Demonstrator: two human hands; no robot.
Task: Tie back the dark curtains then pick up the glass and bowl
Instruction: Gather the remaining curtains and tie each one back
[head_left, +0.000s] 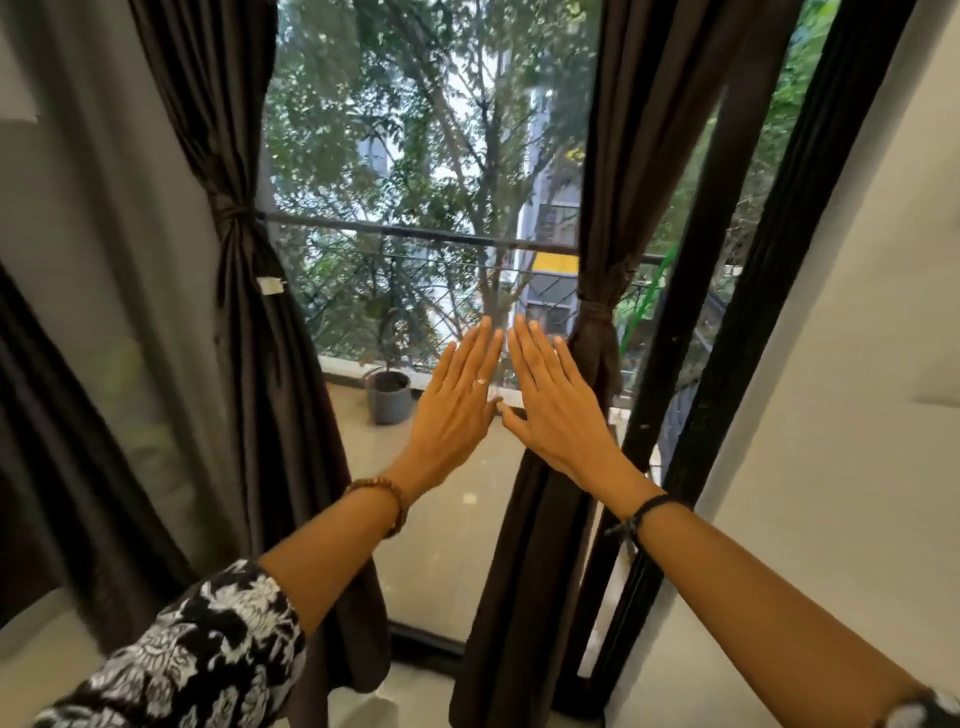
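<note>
Hands: two, both raised flat with straight fingers, backs to the camera, holding nothing; the left hand (457, 400) and the right hand (556, 400) sit side by side just below frame centre, thumb tips almost meeting.
Curtains: two dark brown panels of smooth, softly sheened cloth, each cinched into a waist; the left curtain (244, 338) hangs at 9 o'clock of the hands, the right curtain (597, 218) at 2 o'clock.
Ties: two; the left tie (228, 213) is a thin dark band, the right tie (595, 312) a broader knot of the same brown cloth, just beside the right hand's fingertips, though touch cannot be judged.
Glass and bowl: neither shows in this view.
Wrist bands: two; a round-beaded wooden bracelet (384, 499) on the left, a black cord (644, 514) on the right.
Ring: one thin ring (480, 382) on a left finger.
Sleeve: one black-and-white floral sleeve (208, 654) at 7 o'clock.
Pot: one grey, round plant pot (388, 397) on the balcony at 10 o'clock.
Railing: one metal railing (415, 234) behind the pane.
Tag: one small white tag (270, 285) on the left curtain.
</note>
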